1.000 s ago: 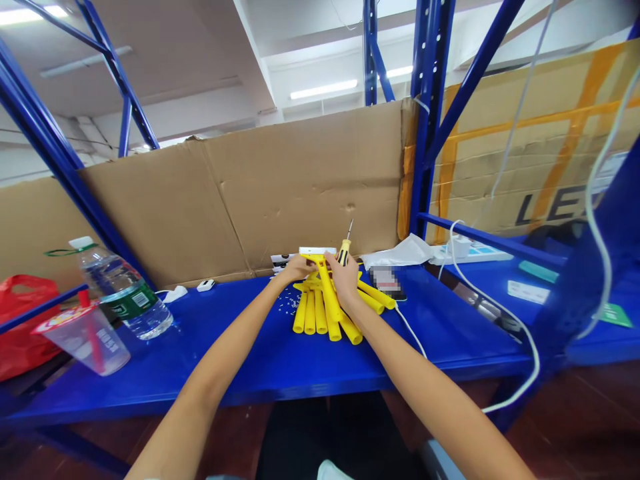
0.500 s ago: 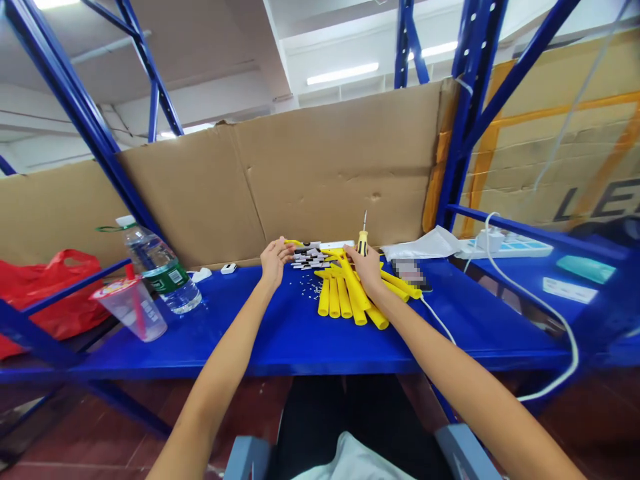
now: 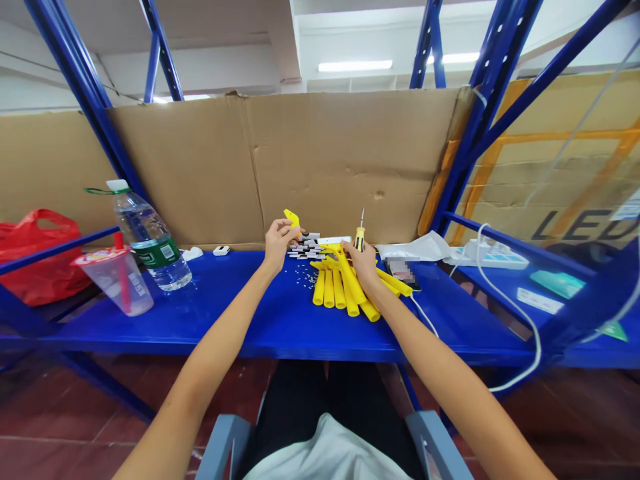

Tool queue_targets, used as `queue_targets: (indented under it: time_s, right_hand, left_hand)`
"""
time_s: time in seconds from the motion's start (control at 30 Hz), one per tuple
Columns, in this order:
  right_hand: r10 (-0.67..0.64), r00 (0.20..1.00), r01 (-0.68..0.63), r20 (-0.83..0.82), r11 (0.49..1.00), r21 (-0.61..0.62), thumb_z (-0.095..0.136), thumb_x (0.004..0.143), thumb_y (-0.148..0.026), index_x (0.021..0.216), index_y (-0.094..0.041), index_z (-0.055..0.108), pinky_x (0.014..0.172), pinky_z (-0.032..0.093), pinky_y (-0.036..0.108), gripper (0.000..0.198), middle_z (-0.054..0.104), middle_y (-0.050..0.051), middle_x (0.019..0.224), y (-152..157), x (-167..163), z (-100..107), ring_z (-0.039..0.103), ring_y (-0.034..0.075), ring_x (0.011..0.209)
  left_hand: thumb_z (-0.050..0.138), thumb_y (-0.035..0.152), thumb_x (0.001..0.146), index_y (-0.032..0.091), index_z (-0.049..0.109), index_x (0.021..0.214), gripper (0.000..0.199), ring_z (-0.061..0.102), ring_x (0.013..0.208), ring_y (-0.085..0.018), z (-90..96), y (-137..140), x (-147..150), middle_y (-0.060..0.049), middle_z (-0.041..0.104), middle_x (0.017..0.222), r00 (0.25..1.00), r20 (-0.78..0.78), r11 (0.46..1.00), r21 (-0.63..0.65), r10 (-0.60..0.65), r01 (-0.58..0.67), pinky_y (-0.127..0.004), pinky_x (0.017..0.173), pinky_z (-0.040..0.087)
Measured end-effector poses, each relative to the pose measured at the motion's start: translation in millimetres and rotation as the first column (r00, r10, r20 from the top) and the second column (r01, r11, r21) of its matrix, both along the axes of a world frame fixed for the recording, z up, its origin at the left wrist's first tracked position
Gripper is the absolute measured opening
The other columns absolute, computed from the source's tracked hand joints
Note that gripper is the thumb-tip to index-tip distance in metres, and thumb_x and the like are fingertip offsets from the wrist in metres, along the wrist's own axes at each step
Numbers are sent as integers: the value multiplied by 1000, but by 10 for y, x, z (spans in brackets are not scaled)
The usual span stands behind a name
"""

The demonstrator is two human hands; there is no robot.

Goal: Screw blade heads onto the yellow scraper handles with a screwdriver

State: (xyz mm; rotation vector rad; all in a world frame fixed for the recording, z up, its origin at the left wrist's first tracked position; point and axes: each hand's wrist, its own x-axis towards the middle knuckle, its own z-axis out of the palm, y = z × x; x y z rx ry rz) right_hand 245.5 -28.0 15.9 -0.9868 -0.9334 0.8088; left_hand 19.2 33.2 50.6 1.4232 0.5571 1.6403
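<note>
Far left of frame, I see a red bag point(image 3: 45, 263), then a lidded cup point(image 3: 115, 283) with a red straw and a water bottle point(image 3: 155, 237), both tilted in view. Small white gadget point(image 3: 221, 251) near the cardboard wall point(image 3: 320, 160). Centre: left hand point(image 3: 278, 245) raised, thumb and fingers pinched narrow on a small yellow piece point(image 3: 291, 217). Just right of it, I get a stack of black-and-white strips point(image 3: 306, 250), with loose screws point(image 3: 301, 277) scattered below. Right of centre, yellow handles point(image 3: 329, 293) lie in a fanned row. Right hand point(image 3: 364, 263) is above them, fingers curled round a screwdriver point(image 3: 360, 239), tip up, and the upper end of a yellow handle point(image 3: 353, 283); exact finger placement I can't tell. White strip point(image 3: 335, 240) sits at that handle's head. Further right: phone point(image 3: 400, 270), white packet point(image 3: 415, 247), power strip point(image 3: 503, 259).
</note>
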Motion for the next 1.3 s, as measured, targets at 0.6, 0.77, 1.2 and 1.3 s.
queue_targets:
  time_s: [0.6, 0.77, 1.2, 1.3]
  right_hand:
    - [-41, 912, 33, 407, 999, 29, 75, 73, -40, 72, -24, 57, 63, 44, 31, 24, 65, -2, 68, -33, -49, -15, 55, 17, 64]
    - [-78, 904, 81, 420, 997, 9, 74, 76, -38, 72, -24, 57, 63, 47, 30, 22, 65, -2, 66, -47, -42, -16, 57, 17, 63]
    - [330, 943, -331, -42, 921, -205, 83, 96, -36, 108, -24, 58, 49, 63, 28, 31, 74, 2, 95, 315, -377, 193, 72, 15, 60]
    - [329, 943, -334, -59, 916, -222, 83, 98, -37, 104, -22, 56, 50, 65, 27, 31, 72, 1, 88, 402, -455, 218, 72, 14, 59]
  left_hand:
    - [84, 53, 83, 17, 80, 91, 36, 65, 78, -19, -383, -20, 330, -5, 74, 83, 935, -354, 997, 62, -12, 36, -32, 76, 51]
    - [83, 58, 84, 17, 76, 82, 41, 66, 79, -20, -449, -5, 364, -5, 74, 84, 938, -344, 999, -22, -45, 40, -30, 69, 52]
    - [98, 44, 74, 15, 77, 96, 43, 73, 70, -19, -447, 128, 219, -8, 79, 86, 995, -100, 986, -167, 1, -18, -31, 64, 60]
    - [99, 40, 73, 15, 78, 100, 43, 74, 69, -20, -456, 186, 147, -8, 80, 86, 998, -65, 978, -208, 11, -24, -31, 64, 60]
